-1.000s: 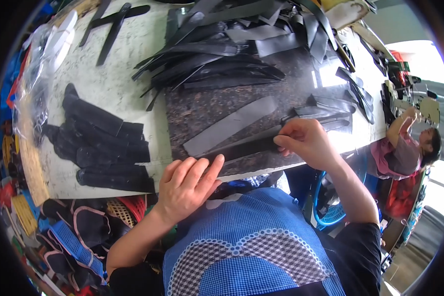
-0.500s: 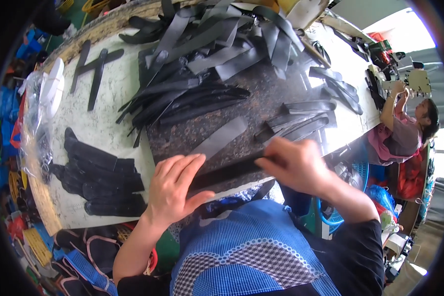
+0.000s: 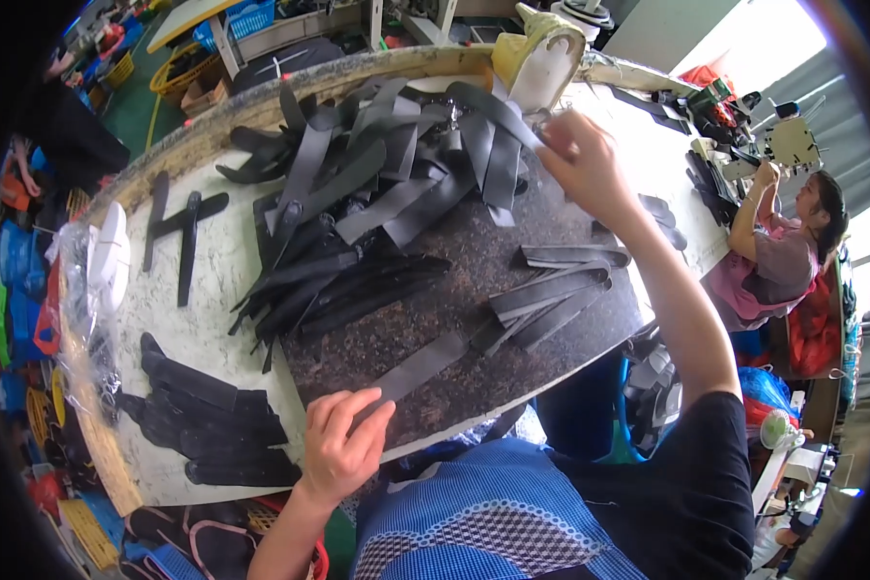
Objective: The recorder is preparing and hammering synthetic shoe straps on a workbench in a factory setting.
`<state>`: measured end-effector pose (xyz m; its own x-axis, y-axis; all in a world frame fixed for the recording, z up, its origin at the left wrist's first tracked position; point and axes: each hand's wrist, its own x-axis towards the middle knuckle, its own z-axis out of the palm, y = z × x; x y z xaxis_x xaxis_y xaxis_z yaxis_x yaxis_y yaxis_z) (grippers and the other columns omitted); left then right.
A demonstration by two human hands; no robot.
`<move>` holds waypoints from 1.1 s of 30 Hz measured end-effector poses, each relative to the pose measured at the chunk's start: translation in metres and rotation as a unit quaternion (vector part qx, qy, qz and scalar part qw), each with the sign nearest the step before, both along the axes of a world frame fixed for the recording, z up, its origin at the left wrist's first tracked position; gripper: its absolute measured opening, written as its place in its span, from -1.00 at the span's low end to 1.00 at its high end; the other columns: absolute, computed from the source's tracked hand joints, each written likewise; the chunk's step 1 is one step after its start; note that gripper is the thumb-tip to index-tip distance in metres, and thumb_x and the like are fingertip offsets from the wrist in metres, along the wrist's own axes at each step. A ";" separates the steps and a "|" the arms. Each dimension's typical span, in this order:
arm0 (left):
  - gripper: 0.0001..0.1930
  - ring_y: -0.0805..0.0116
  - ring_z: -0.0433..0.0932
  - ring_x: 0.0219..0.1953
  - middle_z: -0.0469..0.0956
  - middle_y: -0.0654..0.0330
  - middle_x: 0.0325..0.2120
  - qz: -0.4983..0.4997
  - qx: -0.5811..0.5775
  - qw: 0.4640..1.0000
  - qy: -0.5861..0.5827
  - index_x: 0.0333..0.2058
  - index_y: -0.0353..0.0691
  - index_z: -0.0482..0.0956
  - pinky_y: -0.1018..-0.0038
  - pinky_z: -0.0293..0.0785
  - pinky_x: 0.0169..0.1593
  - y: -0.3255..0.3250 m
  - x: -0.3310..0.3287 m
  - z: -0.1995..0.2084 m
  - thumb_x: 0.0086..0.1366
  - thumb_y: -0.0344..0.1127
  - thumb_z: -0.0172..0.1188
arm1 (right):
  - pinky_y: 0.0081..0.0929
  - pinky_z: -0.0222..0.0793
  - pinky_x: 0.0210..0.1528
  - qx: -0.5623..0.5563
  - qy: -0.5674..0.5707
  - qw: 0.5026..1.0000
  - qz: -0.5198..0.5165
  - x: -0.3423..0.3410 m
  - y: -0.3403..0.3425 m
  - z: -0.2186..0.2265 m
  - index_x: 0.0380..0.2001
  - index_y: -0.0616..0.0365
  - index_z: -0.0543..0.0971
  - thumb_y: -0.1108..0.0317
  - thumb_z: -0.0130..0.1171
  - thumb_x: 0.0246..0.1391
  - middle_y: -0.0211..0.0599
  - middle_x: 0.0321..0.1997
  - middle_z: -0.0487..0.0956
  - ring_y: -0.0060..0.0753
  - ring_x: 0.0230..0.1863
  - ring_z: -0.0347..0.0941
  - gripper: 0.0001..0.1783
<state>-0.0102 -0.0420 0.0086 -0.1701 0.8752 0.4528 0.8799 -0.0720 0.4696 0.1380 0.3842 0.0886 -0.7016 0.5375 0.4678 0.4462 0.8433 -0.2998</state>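
A flat dark grey strip (image 3: 420, 365), seemingly leather-like, lies on the dark speckled board (image 3: 590, 217). At its near left end, my left hand (image 3: 346, 437) has curled fingers closed on it. My right hand (image 3: 585, 164) is stretched to the far side, beside a yellow and white open container (image 3: 541, 72). Its fingers are bent together and blurred; what they hold is hidden. Several folded strips (image 3: 561, 290) rest to the right of the flat one. Beyond them is a large heap of loose black strips (image 3: 406, 164).
Stacked black pieces (image 3: 213, 416) lie on the white tabletop at the left, with crossed strips (image 3: 188, 232) farther back. Clear plastic wrap (image 3: 82, 290) hangs over the left wooden edge. A co-worker (image 3: 788, 242) sits at a machine on the right.
My right hand has left the dark strip it held near my left hand and moved far across to the container. My left hand now holds the flat strip's end. The view has shifted.
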 end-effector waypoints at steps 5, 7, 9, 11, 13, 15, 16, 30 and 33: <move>-0.64 0.14 0.58 -0.06 0.64 0.20 -0.05 0.007 0.006 0.999 -0.038 -0.14 -0.16 0.78 0.27 0.50 0.03 0.002 0.001 0.009 0.03 -0.56 0.43 | -0.09 0.58 0.04 0.060 -0.033 0.997 -0.019 -0.058 0.057 -0.028 0.15 0.25 0.49 0.24 0.42 0.02 -0.05 -0.14 0.71 0.02 -0.09 0.67 -0.36; -0.66 0.10 0.60 -0.08 0.64 0.16 -0.06 0.035 0.007 0.999 -0.036 -0.15 -0.15 0.78 0.26 0.53 0.01 -0.004 -0.003 0.014 0.04 -0.57 0.43 | -0.21 0.59 -0.02 -0.104 0.001 0.993 -0.058 -0.066 0.059 -0.021 0.08 0.26 0.60 0.27 0.46 -0.05 -0.14 -0.29 0.73 -0.12 -0.20 0.69 -0.40; -0.70 0.07 0.63 -0.11 0.64 0.11 -0.09 0.088 0.004 0.995 -0.044 -0.17 -0.16 0.78 0.25 0.57 -0.02 -0.014 -0.009 0.016 0.08 -0.58 0.41 | -0.51 0.52 -0.11 -0.286 0.159 0.945 0.012 -0.072 0.042 0.002 -0.06 0.28 0.73 0.27 0.48 0.10 -0.41 -0.28 0.72 -0.55 -0.24 0.61 -0.61; -0.77 0.10 0.66 -0.10 0.64 0.03 -0.11 0.137 0.018 0.979 -0.151 -0.14 -0.29 0.74 0.34 0.63 -0.05 -0.012 -0.014 0.018 0.20 -0.58 0.38 | -0.62 0.41 -0.01 -0.519 0.246 0.789 0.218 -0.066 0.019 0.021 -0.04 0.12 0.70 0.36 0.40 0.23 -0.52 -0.16 0.71 -0.72 -0.15 0.55 -0.75; -0.60 0.13 0.64 0.06 0.60 -0.03 0.05 0.141 0.044 0.901 -0.407 0.19 -0.37 0.54 0.28 0.58 0.18 0.001 -0.019 0.012 0.41 -0.45 0.32 | -0.55 0.45 0.07 -0.558 0.252 0.729 0.305 -0.065 -0.036 0.031 -0.09 0.10 0.66 0.46 0.31 0.26 -0.41 -0.07 0.70 -0.63 -0.04 0.58 -0.83; -0.27 0.06 0.54 0.25 0.46 -0.13 0.22 0.036 0.078 0.743 -0.664 0.50 -0.25 0.05 0.13 0.52 0.30 0.027 -0.028 0.026 0.59 0.01 0.10 | -0.38 0.47 0.19 -0.555 0.134 0.655 0.495 -0.062 -0.086 0.032 -0.13 0.18 0.68 0.52 0.27 0.21 -0.15 -0.03 0.71 -0.32 0.06 0.60 -0.83; -0.25 0.07 0.55 0.25 0.44 -0.14 0.25 -0.032 0.076 0.644 -0.760 0.52 -0.20 -0.03 0.09 0.56 0.26 0.033 -0.033 0.030 0.61 0.07 0.03 | -0.30 0.47 0.19 -0.626 0.106 0.542 0.550 -0.070 -0.110 0.022 -0.20 0.22 0.70 0.49 0.28 0.24 -0.13 -0.02 0.71 -0.28 0.08 0.59 -0.89; -0.76 0.13 0.58 -0.16 0.62 0.20 -0.21 0.272 0.026 0.961 0.037 -0.22 -0.13 0.70 0.22 0.45 -0.03 0.014 -0.028 0.000 0.11 -0.43 0.50 | -0.24 0.57 -0.31 0.002 -0.126 0.904 0.409 -0.129 -0.197 -0.047 -0.41 0.13 0.62 0.37 0.43 -0.02 -0.31 -0.31 0.56 -0.17 -0.25 0.56 -0.84; -0.74 0.14 0.57 -0.16 0.58 0.22 -0.24 0.233 0.056 0.970 0.050 -0.22 -0.13 0.72 0.24 0.47 -0.08 -0.022 -0.020 0.000 0.09 -0.45 0.53 | -0.23 0.57 -0.31 0.046 -0.121 0.902 0.412 -0.136 -0.199 -0.059 -0.45 0.14 0.56 0.32 0.46 -0.07 -0.31 -0.33 0.51 -0.20 -0.27 0.55 -0.76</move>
